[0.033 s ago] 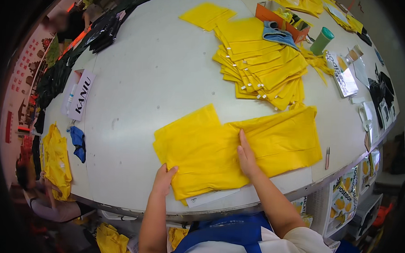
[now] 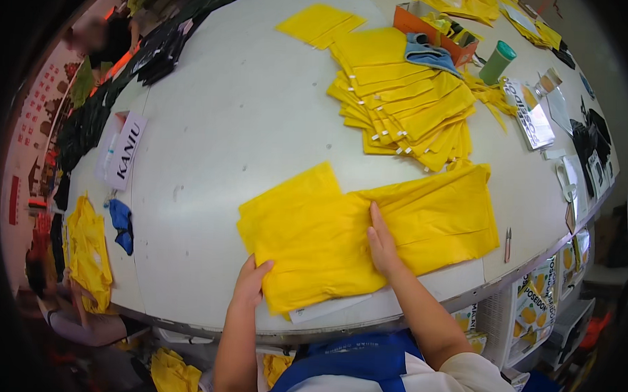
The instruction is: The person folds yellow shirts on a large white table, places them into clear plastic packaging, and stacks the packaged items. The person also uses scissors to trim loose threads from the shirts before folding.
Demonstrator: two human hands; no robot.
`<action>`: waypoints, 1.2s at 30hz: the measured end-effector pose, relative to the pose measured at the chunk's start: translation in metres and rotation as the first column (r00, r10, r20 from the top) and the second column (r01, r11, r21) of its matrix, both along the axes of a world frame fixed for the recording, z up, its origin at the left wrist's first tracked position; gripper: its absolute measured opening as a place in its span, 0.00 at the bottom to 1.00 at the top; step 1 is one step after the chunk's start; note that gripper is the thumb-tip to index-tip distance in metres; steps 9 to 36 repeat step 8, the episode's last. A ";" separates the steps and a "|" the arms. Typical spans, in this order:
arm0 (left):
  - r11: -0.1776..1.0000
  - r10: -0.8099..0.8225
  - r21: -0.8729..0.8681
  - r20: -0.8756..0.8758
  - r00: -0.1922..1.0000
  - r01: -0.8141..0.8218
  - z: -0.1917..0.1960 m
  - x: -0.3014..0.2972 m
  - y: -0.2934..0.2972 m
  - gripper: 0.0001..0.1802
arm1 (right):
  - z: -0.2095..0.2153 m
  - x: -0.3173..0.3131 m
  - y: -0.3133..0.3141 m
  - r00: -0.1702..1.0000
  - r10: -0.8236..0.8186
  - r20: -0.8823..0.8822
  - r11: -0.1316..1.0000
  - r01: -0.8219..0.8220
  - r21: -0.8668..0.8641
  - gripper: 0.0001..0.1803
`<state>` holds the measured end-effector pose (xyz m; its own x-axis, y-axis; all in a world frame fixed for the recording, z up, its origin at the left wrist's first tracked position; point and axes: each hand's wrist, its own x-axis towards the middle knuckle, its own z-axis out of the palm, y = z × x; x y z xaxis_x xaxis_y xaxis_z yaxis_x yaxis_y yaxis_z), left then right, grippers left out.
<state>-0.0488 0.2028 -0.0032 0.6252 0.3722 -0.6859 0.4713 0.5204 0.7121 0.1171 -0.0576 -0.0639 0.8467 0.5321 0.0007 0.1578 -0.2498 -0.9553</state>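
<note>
A thin yellow garment (image 2: pixel 319 255), partly folded, lies across the near part of the table. At its left near edge my left hand (image 2: pixel 251 282) is closed, thumb on top and the other fingers largely hidden. My right hand (image 2: pixel 383 248) rests on the middle of the garment, fingers stretched out together and holding nothing. Under the left part lies another flat yellow piece (image 2: pixel 297 185). A white sheet (image 2: pixel 331 307) sticks out below the near edge. To the right of the garment lies a pair of thread snips (image 2: pixel 508 245).
Beyond the garment is a fanned stack of folded yellow pieces (image 2: pixel 417 106), with a blue cloth (image 2: pixel 429 56) and an orange box (image 2: pixel 424 20). A green bottle (image 2: pixel 498 63) stands right of it. At the left are a white box (image 2: pixel 125 148) and a person (image 2: pixel 82 312) handling yellow material.
My left hand has shifted very slightly left with the garment's edge. My right hand stays in place.
</note>
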 end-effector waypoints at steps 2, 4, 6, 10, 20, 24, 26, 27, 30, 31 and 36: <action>0.989 0.095 -0.128 0.155 0.983 -0.075 0.064 0.018 -0.031 0.31 | -0.004 0.005 -0.005 0.994 -0.024 -0.108 0.995 0.034 0.095 0.33; 0.979 0.010 -0.193 0.357 0.934 0.064 0.116 0.047 -0.074 0.32 | -0.020 0.010 -0.008 0.963 -0.017 -0.269 0.956 0.095 0.279 0.35; 0.969 -0.149 -0.119 0.424 0.893 0.218 0.143 0.087 -0.125 0.34 | -0.023 0.014 -0.010 0.865 0.182 -0.467 0.780 0.162 0.604 0.39; 0.928 -0.343 0.042 0.480 0.808 0.369 0.139 0.127 -0.174 0.31 | -0.021 0.021 -0.015 0.810 0.295 -0.506 0.640 0.226 0.735 0.42; 0.928 -0.343 0.042 0.480 0.808 0.369 0.139 0.127 -0.174 0.31 | -0.021 0.021 -0.015 0.810 0.295 -0.506 0.640 0.226 0.735 0.42; 0.928 -0.343 0.042 0.480 0.808 0.369 0.139 0.127 -0.174 0.31 | -0.021 0.021 -0.015 0.810 0.295 -0.506 0.640 0.226 0.735 0.42; 0.928 -0.343 0.042 0.480 0.808 0.369 0.139 0.127 -0.174 0.31 | -0.021 0.021 -0.015 0.810 0.295 -0.506 0.640 0.226 0.735 0.42; 0.928 -0.343 0.042 0.480 0.808 0.369 0.139 0.127 -0.174 0.31 | -0.021 0.021 -0.015 0.810 0.295 -0.506 0.640 0.226 0.735 0.42; 0.928 -0.343 0.042 0.480 0.808 0.369 0.139 0.127 -0.174 0.31 | -0.021 0.021 -0.015 0.810 0.295 -0.506 0.640 0.226 0.735 0.42; 0.928 -0.343 0.042 0.480 0.808 0.369 0.139 0.127 -0.174 0.31 | -0.021 0.021 -0.015 0.810 0.295 -0.506 0.640 0.226 0.735 0.42; 0.928 -0.343 0.042 0.480 0.808 0.369 0.139 0.127 -0.174 0.31 | -0.021 0.021 -0.015 0.810 0.295 -0.506 0.640 0.226 0.735 0.42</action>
